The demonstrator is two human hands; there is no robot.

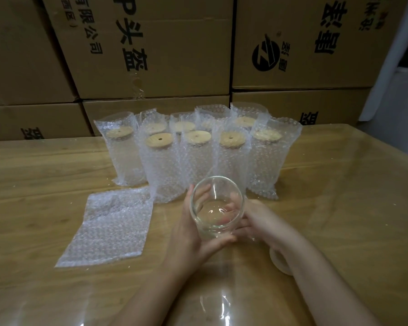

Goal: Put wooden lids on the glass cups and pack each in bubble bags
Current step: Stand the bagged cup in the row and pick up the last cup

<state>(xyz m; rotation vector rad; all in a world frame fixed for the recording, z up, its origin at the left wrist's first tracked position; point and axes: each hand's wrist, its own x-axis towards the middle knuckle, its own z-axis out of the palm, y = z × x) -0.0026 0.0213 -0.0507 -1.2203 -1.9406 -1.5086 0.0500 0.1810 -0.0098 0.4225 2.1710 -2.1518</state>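
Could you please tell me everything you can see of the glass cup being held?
The glass cup is clear, round and smooth-walled, lidless and seemingly empty. It is tilted, its open mouth toward the camera, before the bagged cups on the table. The left hand curls round its left side; the right hand holds its right side.

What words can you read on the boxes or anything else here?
"P头盔": sideways, big, on the middle cardboard box.
"有限公司": sideways, smaller, same box.
Right cardboard box: a round logo and big characters, too cut off to read surely.
Lower boxes: characters partly hidden.
Bubble bags, wooden lids, glass cup: no writing.
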